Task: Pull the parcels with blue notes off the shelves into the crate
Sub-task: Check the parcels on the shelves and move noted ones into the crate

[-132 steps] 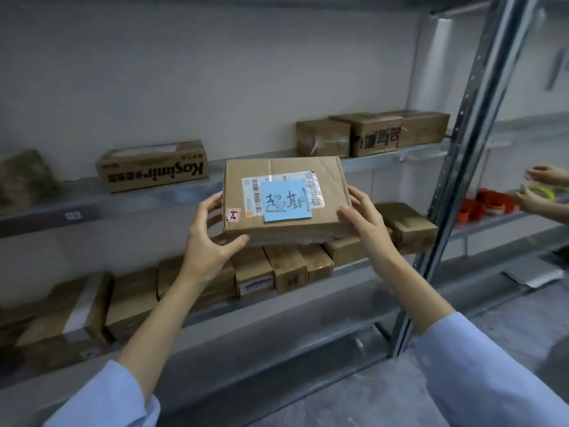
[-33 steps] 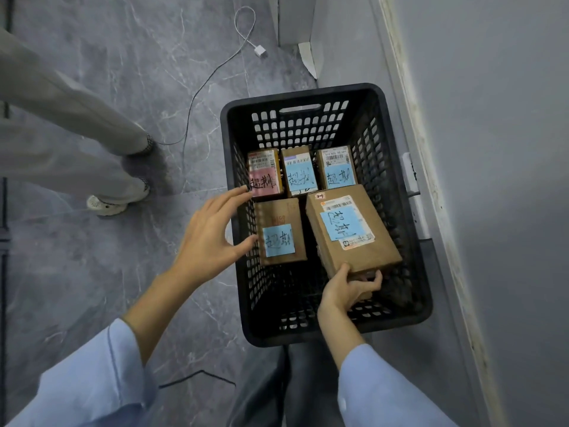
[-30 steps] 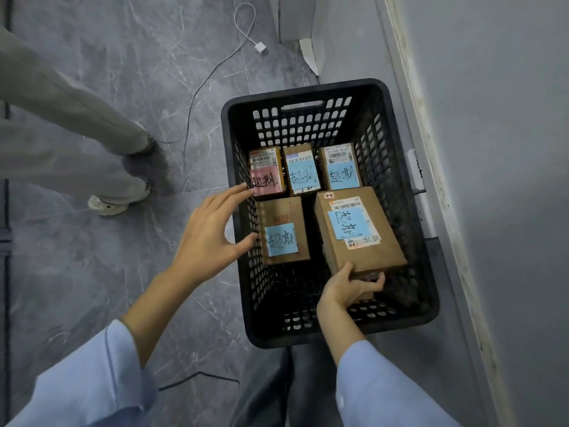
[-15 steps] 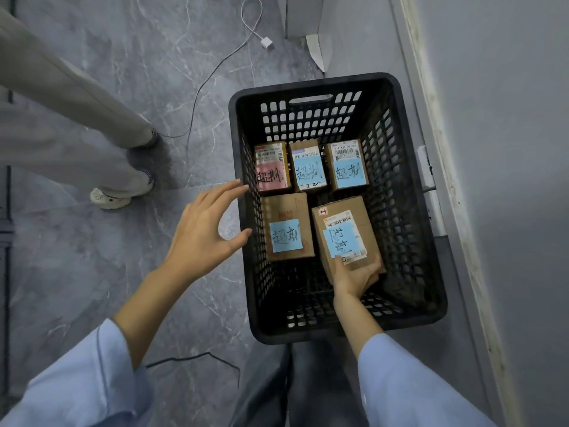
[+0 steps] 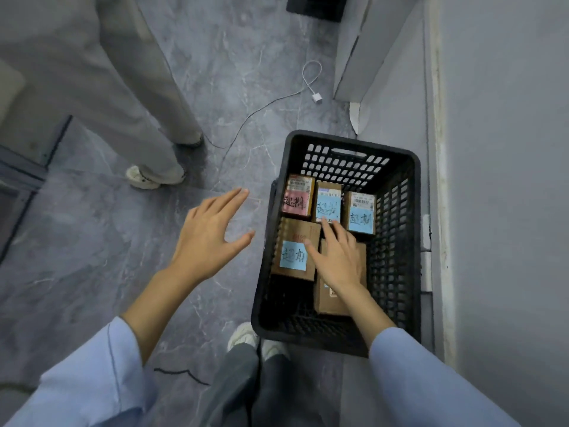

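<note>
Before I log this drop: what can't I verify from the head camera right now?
1. Note on the near-right parcel: hidden under the right hand in the head view, so its colour cannot be told.
2. Barcode label on the back-right parcel: too small and blurred to read.
3. Shelves: outside the frame, so remaining parcels cannot be counted.

1. Floor (image 5: 92,257): grey, marble-veined, lying under the left hand (image 5: 209,238) and the right hand (image 5: 338,257).
2. Second person: grey trouser legs (image 5: 132,97) beyond and left of the left hand; one pale shoe (image 5: 144,178) is planted just beyond it.
3. Cable (image 5: 277,103): looped on the floor, ending in a white plug (image 5: 317,98), beyond both hands.
4. Wall (image 5: 508,180): plain grey, right of the right hand.
5. Black cord (image 5: 181,372): lies on the floor, nearer than the left hand.
6. White shoes (image 5: 246,337): nearer than and between the hands.
</note>
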Action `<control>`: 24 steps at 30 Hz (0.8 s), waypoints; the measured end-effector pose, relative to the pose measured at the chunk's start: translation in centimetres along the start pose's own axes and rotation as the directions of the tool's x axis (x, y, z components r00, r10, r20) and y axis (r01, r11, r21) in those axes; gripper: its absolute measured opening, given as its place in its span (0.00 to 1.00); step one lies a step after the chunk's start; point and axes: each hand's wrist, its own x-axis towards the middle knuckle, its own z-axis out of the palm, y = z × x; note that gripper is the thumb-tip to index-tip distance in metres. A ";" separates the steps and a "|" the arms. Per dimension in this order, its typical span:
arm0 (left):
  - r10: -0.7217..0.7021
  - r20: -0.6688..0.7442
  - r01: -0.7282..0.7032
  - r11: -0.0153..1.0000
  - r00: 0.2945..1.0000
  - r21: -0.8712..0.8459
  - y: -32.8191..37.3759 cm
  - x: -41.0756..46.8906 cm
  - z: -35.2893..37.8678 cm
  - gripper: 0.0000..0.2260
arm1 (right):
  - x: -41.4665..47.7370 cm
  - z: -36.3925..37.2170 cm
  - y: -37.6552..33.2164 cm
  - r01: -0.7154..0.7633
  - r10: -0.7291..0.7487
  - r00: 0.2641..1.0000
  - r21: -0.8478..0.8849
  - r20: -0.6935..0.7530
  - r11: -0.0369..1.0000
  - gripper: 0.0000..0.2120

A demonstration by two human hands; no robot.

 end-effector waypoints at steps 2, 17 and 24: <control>-0.060 -0.039 0.061 0.998 0.997 0.011 -0.5 -1.3 -1.8 0.34 | 0.0 -1.4 -2.5 0.106 -0.103 0.994 -0.074 0.040 0.992 0.32; -0.620 -0.348 0.645 0.762 0.703 -0.054 -8.2 -20.6 -18.4 0.34 | -8.9 -0.1 -32.8 0.828 -0.749 0.560 -0.222 0.354 0.514 0.32; -0.754 -0.512 0.831 0.540 0.411 -0.129 -10.5 -34.0 -27.3 0.33 | -19.8 2.2 -46.7 0.973 -0.858 0.229 -0.107 0.459 0.203 0.32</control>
